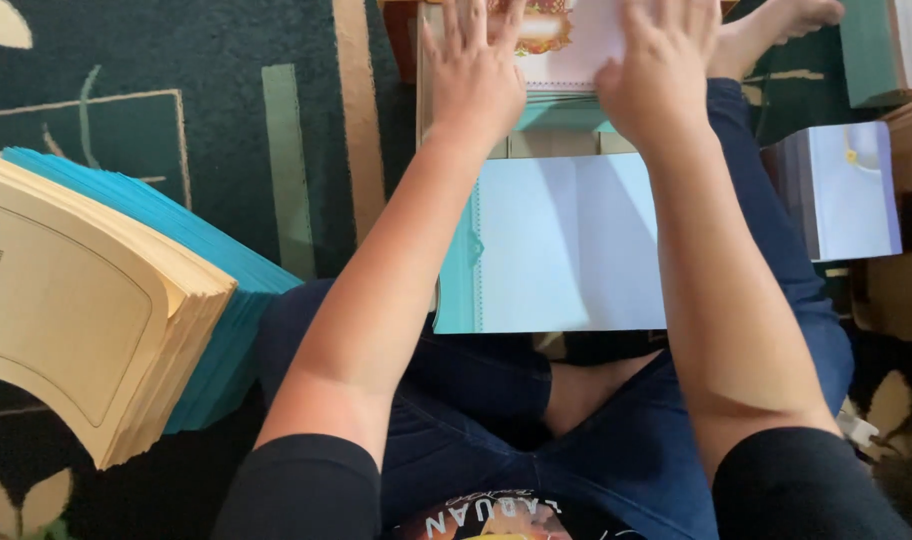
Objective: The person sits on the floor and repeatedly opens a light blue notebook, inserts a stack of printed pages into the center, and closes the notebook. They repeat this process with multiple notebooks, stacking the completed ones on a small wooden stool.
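The fingers point(456, 30) of the left hand point(476, 85) are spread and stretched flat, pressing down on the left part of a pale sheet point(576, 50) at the top edge of the view; they grip nothing, and their tips run partly out of the picture. The right hand point(661, 75) lies the same way, its fingers loose and extended, palm down on the right part of that sheet, with the tips also cut off by the frame. Both hands rest on the paper rather than closing around it.

The sheet is white with a fine dotted border along its lower edge, and a patch of red and gold ornament shows between the two hands. It sits on top of a low stack, beneath which thin teal and cream edges point(561, 135) show.

Nearer to the person, between the forearms, lies a white folded sheet point(566, 245) with a teal strip and a perforated line down its left side, resting across the lap in dark blue jeans point(476, 400).

On the left, on the dark green carpet point(176, 60), a thick pile of cream printed covers point(66, 300) fans over a stack of teal sheets point(226, 300). To the right stands another pile of white-faced booklets point(851, 190), and a bare foot point(776, 25) reaches toward the top right.
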